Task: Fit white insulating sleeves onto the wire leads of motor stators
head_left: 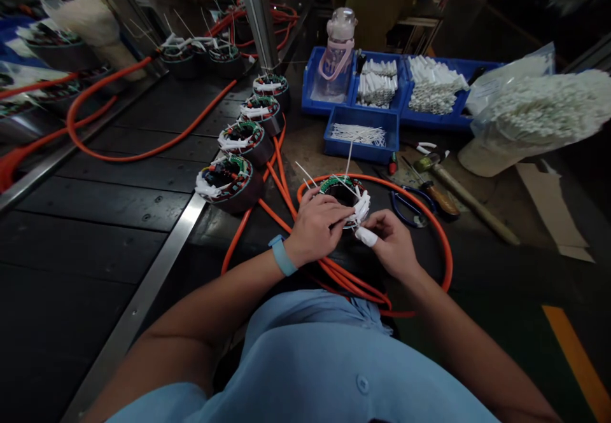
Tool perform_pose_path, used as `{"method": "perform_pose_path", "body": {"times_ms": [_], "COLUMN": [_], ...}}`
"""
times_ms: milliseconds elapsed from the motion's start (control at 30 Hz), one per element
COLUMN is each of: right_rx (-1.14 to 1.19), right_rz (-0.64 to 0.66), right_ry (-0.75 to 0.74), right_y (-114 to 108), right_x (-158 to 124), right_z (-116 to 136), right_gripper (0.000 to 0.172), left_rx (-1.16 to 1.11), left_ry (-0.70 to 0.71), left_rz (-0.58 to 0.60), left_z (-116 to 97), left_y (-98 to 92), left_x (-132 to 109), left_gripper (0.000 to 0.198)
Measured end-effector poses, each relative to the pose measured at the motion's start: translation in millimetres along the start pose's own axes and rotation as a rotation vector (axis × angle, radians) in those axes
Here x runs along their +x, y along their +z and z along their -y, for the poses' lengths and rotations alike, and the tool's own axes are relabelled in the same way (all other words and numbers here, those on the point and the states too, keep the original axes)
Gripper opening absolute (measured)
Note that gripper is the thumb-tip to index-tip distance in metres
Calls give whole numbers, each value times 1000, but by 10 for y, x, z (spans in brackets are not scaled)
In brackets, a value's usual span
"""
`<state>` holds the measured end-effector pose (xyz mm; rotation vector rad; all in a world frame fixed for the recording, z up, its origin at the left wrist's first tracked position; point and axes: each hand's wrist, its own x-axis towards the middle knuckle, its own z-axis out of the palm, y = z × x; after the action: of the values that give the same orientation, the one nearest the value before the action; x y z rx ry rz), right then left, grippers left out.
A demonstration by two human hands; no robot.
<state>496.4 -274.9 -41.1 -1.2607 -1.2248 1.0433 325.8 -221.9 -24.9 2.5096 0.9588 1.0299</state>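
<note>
A motor stator [327, 186], a ring with green winding ends and white sleeving [361, 205], sits on the bench before me. Thin white cable ties [350, 156] stick up from its rim. My left hand [317, 222], with a blue wristband, grips the stator from the left, its fingers across the ring and pressing on the sleeving. At the near right rim, my right hand [391, 245] is closed in a pinch, its thumb wrapped in white tape. What lies between those fingertips is hidden. An orange cable [442, 238] loops around the stator.
Several similar stators [233, 184] line the metal rail [176, 235] at left. Behind are a blue tray [363, 149] of cable ties, blue bins [403, 114] with white tubes and a bottle [340, 60]. Pliers [403, 210], a screwdriver [442, 200] and a hammer [472, 203] lie right.
</note>
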Motion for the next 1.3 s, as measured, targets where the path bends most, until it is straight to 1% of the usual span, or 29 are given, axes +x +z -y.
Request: {"method": "perform_pose_path", "body": {"times_ms": [133, 300, 400, 467, 533, 633, 733, 1000, 1167, 1233, 1300], "right_rx": [-15, -47, -54, -97, -124, -42, 7, -64, -98, -132, -187], "right_rz": [37, 18, 16, 7, 3, 16, -1, 49, 58, 57, 27], "right_ry": [0, 4, 62, 132, 163, 80, 5, -40, -28, 9, 73], "right_y": [7, -3, 27, 51, 59, 38, 9, 1, -1, 19, 44], "right_x": [23, 13, 99, 165, 188, 118, 17, 17, 25, 84, 160], "right_z": [14, 37, 23, 15, 14, 15, 13, 48, 59, 57, 61], "right_gripper": [26, 24, 24, 23, 22, 24, 27, 24, 24, 23, 22], "left_rx": [0, -4, -11, -15, -13, -10, -16, -19, -15, -16, -21], "left_ry": [1, 2, -1, 5, 10, 8, 12, 3, 8, 17, 22], "left_rz": [-4, -7, 0, 3, 2, -2, -6, -4, 0, -7, -12], "left_z": [1, -1, 1, 4, 7, 9, 9, 6, 16, 21, 25], "left_y": [-2, -3, -2, -3, -5, -4, 1, -5, 0, 4, 6], "left_x": [0, 3, 6, 8, 9, 5, -1, 2, -3, -4, -4], "left_gripper": [24, 25, 25, 25, 24, 24, 24, 25, 25, 25, 25]}}
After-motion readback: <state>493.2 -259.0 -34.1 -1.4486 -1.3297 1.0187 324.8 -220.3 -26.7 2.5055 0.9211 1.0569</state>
